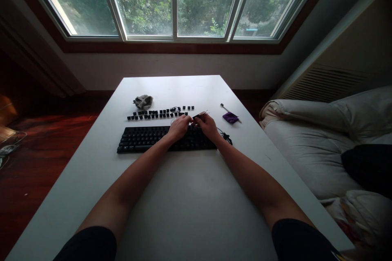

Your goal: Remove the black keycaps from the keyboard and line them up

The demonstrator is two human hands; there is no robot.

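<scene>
A black keyboard [139, 139] lies on the white table, and both hands are over its upper right part. My right hand [208, 125] is closed on what looks like a wire keycap puller [204, 113], with thin wires sticking out above the fingers. My left hand [180, 127] is closed beside it, fingertips almost meeting the right ones; what it pinches is hidden. Behind the keyboard, loose black keycaps [156, 115] stand in rows, with a few more keycaps [188, 107] farther right.
A crumpled grey cloth [143, 102] lies at the table's far left. On the right are a purple cloth [230, 118], a thin brush [223, 107] and a coiled black cable [226, 136]. A pale sofa [300, 142] stands right of the white table [196, 208]; windows are ahead.
</scene>
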